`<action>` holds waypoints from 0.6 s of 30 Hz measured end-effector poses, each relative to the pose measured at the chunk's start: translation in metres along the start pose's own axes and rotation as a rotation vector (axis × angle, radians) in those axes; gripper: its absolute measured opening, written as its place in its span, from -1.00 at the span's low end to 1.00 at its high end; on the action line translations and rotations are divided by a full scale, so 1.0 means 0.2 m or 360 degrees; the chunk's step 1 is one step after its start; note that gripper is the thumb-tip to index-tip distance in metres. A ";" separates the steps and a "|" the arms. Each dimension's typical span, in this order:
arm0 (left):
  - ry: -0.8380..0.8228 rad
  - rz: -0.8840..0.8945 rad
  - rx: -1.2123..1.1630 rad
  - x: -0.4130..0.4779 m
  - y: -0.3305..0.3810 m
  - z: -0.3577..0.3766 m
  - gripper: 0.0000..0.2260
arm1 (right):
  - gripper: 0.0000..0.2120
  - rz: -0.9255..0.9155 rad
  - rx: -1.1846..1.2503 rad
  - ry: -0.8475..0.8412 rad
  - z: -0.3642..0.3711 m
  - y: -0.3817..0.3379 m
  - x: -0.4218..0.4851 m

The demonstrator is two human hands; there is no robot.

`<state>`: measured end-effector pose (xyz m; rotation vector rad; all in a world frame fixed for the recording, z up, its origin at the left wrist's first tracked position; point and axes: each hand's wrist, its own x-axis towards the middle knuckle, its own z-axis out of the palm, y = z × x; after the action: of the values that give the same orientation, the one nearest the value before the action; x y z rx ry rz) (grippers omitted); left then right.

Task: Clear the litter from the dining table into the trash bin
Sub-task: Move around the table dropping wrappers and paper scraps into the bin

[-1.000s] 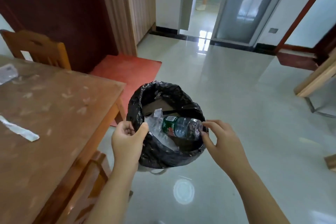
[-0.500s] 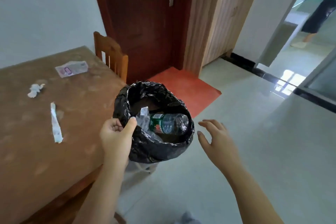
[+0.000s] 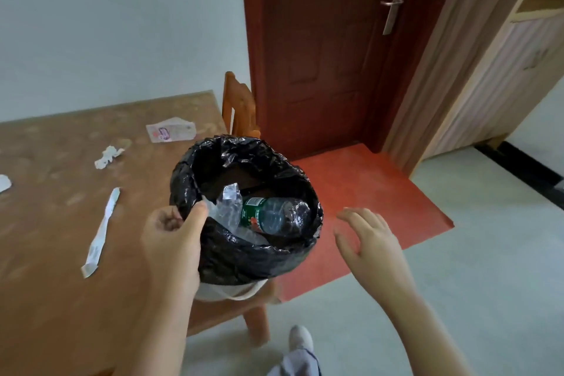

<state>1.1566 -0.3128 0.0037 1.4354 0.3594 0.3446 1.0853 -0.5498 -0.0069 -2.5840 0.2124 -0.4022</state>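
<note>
Left hand (image 3: 171,241) – grip pinching trash bin (image 3: 244,256) rim, right hand (image 3: 370,241) beside it – fingers spread, holding nothing

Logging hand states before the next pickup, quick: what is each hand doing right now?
Left hand: grips the rim of the trash bin, thumb on the black liner.
Right hand: open, fingers spread, holding nothing.

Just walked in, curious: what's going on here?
A person is clearing table litter. The left hand grips the rim of the black-lined trash bin beside the dining table; a plastic bottle and clear plastic lie inside. The right hand hovers open and empty. A paper strip, crumpled tissue and wrapper lie on the table.
</note>
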 end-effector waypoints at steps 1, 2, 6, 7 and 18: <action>0.0055 0.0007 -0.0031 0.05 -0.01 0.07 -0.70 | -0.75 -0.0040 -0.0020 -0.0008 0.01 0.04 0.11; 0.0117 0.0011 -0.0057 0.11 -0.02 0.13 -0.71 | -0.75 -0.0082 -0.0041 -0.0021 0.02 0.07 0.22; 0.0323 0.0000 -0.0144 0.34 -0.03 0.38 -0.70 | -0.74 -0.0243 -0.0084 -0.0127 0.05 0.11 0.70; 0.0395 0.0009 -0.0143 0.39 -0.03 0.43 -0.70 | -0.74 -0.0278 -0.0076 -0.0147 0.06 0.11 0.80; 0.0870 0.0233 0.0029 0.72 -0.02 0.78 -0.70 | -0.72 -0.0536 0.0161 -0.0439 0.30 0.20 1.56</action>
<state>1.3542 -0.3887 0.0099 1.3736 0.7002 0.8604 1.3968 -0.6266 -0.0006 -2.5401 -0.3347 -0.1628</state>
